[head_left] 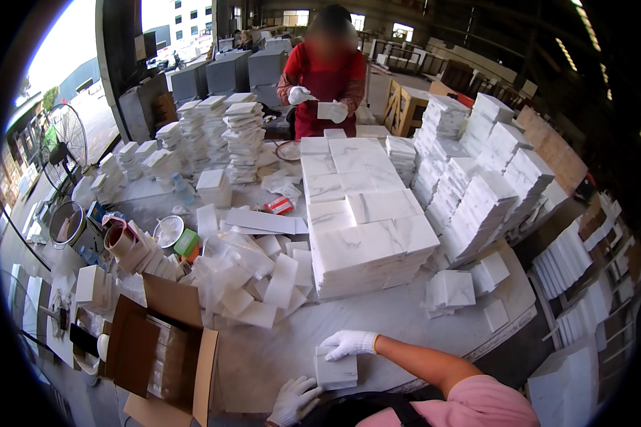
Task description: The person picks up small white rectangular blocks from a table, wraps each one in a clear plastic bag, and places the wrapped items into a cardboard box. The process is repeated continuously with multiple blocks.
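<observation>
A small stack of white, grey-veined marble tiles sits on the worktable near its front edge. My right hand, in a white knit glove, reaches over the stack's far left corner, with its fingers closed on it. Beside the stack's near left side is my gloved left hand. Its fingers are stretched and apart, their tips at or close to the tiles. Left of my hands, an open cardboard box holds a row of white packed pieces.
A broad block of stacked marble tiles fills the table's middle. Loose white foam sheets lie left of it; tall tile stacks stand right. Across the table, a person in a red apron holds a tile in gloved hands.
</observation>
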`<state>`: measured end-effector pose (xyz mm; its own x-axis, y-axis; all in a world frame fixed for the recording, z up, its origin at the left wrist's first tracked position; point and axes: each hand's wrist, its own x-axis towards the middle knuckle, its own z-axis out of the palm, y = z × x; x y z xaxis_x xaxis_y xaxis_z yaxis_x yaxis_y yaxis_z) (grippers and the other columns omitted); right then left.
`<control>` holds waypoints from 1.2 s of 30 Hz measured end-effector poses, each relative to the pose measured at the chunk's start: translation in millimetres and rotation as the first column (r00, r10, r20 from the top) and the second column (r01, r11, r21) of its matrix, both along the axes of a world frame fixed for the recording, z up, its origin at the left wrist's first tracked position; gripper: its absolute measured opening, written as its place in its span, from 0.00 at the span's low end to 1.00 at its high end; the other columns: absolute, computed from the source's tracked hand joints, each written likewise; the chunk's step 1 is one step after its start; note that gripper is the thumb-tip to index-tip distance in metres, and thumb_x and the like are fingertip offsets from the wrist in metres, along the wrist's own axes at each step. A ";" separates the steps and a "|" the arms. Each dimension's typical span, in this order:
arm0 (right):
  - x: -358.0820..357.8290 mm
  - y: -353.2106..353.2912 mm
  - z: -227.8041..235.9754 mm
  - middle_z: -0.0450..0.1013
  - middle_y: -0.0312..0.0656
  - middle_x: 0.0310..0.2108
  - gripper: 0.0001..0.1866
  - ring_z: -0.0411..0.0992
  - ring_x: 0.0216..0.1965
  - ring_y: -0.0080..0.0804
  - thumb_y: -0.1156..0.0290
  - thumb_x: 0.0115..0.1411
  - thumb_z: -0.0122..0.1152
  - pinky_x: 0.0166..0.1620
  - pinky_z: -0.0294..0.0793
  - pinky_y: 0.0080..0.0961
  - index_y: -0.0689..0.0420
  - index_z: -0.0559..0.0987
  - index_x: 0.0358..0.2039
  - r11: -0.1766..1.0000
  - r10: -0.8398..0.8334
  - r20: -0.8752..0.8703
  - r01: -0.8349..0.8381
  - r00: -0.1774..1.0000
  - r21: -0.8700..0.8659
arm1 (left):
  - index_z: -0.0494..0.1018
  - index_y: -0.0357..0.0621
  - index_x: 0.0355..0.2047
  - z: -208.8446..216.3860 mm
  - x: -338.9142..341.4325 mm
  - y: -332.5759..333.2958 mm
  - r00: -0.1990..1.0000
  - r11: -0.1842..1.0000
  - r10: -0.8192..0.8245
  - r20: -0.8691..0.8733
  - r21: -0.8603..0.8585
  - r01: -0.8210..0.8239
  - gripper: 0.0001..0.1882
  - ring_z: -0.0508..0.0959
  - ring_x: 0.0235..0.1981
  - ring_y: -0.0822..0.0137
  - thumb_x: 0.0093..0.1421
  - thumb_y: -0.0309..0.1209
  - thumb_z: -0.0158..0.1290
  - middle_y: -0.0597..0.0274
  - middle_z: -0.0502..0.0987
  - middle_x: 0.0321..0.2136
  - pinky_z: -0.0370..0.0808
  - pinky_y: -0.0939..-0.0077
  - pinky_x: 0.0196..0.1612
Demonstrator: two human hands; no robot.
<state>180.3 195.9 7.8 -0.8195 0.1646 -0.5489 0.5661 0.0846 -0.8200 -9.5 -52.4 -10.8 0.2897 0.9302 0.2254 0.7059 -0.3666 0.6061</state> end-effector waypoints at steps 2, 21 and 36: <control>-0.2 -0.9 -2.2 0.80 0.45 0.51 0.32 0.77 0.51 0.36 0.52 0.61 0.68 0.57 0.74 0.31 0.57 0.77 0.61 0.995 0.039 -0.013 -0.038 0.999 0.092 | 0.80 0.52 0.50 -0.7 0.9 -0.8 1.000 1.000 0.012 -0.016 0.024 -0.012 0.17 0.75 0.55 0.50 0.61 0.39 0.62 0.59 0.78 0.53 0.72 0.54 0.52; 4.3 -93.6 38.8 0.68 0.50 0.52 0.56 0.68 0.54 0.47 0.44 0.41 0.73 0.55 0.68 0.42 0.51 0.64 0.71 0.386 0.195 0.161 -0.226 0.968 0.894 | 0.82 0.53 0.47 2.9 2.3 -3.4 0.999 0.999 0.031 0.012 -0.012 -0.031 0.15 0.76 0.57 0.49 0.59 0.37 0.63 0.65 0.82 0.51 0.72 0.50 0.56; 24.6 -101.1 36.4 0.62 0.55 0.66 0.57 0.59 0.68 0.53 0.38 0.43 0.72 0.64 0.62 0.48 0.57 0.65 0.69 0.296 0.145 0.203 -0.238 0.968 0.925 | 0.63 0.37 0.66 42.3 18.9 45.7 0.979 0.996 0.085 -0.187 -0.003 -0.087 0.55 0.67 0.65 0.37 0.43 0.54 0.71 0.39 0.66 0.64 0.71 0.47 0.60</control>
<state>204.9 94.8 44.2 -0.8733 0.4484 -0.1905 0.4677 0.8811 -0.0698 9.4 -6.7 31.5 0.2445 0.9556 0.1646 0.8352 -0.2938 0.4649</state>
